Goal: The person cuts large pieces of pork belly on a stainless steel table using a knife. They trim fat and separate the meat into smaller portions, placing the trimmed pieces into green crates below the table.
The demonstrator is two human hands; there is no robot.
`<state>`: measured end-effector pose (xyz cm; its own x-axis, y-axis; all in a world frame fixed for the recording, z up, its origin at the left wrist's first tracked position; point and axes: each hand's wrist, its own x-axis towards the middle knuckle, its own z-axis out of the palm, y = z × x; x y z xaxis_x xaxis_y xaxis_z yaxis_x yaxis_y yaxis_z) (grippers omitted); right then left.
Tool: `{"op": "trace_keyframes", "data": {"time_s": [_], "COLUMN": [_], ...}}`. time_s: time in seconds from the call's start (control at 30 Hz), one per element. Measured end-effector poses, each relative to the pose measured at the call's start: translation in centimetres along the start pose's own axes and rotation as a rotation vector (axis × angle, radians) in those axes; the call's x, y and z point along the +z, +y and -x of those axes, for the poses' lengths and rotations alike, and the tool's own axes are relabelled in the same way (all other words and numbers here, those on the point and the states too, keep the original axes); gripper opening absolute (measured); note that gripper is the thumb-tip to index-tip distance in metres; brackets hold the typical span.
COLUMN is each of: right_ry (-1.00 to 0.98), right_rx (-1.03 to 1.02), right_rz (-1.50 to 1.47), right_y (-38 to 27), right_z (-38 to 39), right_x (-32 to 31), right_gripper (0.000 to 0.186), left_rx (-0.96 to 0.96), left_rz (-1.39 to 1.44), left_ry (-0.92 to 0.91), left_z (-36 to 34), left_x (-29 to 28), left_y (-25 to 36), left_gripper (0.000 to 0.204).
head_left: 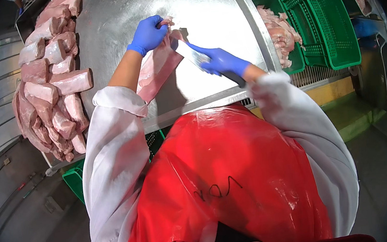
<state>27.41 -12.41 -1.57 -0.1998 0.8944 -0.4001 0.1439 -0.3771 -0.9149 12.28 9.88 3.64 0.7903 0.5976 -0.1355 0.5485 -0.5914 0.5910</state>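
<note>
A long pale pink piece of meat (164,67) lies on the steel table in front of me. My left hand (149,33), in a blue glove, is closed on the far end of this piece. In my right hand (221,60), also blue-gloved, is a knife with its handle in my fist. The knife's blade (188,52) points away to the left, and its tip is at the meat's far right edge, close to my left hand. Whether the edge is cutting in cannot be made out.
Many meat pieces (50,73) are piled along the table's left side. At the right, beyond the raised rim of the steel table (259,30), a green crate (296,64) holds pale trimmings (281,37). Another green crate (336,26) stands beside it. My red apron (223,165) meets the near edge.
</note>
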Motion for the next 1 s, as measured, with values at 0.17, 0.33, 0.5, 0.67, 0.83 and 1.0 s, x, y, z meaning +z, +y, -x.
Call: {"op": "trace_keyframes", "data": {"time_s": [0.17, 0.33, 0.5, 0.67, 0.83, 1.0], "right_ry": [0.118, -0.107, 0.044, -0.143, -0.051, -0.147], "right_rx": [-0.17, -0.063, -0.089, -0.125, -0.022, -0.065], "right_rz": [-0.036, -0.038, 0.057, 0.034, 0.122, 0.151], "right_y": [1.2, 2.0, -2.2, 0.8, -1.7, -1.4], "right_z": [-10.6, 1.0, -7.3, -1.2, -5.5, -5.5], "right_x": [0.0, -0.8, 0.3, -0.2, 0.9, 1.7], "right_gripper": [0.076, 0.082, 0.069, 0.077, 0.075, 0.074], "left_rx": [0.127, -0.093, 0.006, -0.095, -0.01, -0.063], "left_rz": [-0.086, 0.109, 0.046, 0.277, 0.225, 0.152], "left_ry": [-0.026, 0.058, -0.055, 0.137, -0.016, 0.14], "left_z": [-1.7, -0.6, -1.0, -0.9, -0.5, -1.1], "left_x": [-0.1, -1.3, -1.1, -2.4, -3.1, -4.9], "left_y": [-0.9, -3.5, -0.9, -4.9, 1.3, -4.0], "left_gripper": [0.018, 0.02, 0.019, 0.021, 0.017, 0.022]}}
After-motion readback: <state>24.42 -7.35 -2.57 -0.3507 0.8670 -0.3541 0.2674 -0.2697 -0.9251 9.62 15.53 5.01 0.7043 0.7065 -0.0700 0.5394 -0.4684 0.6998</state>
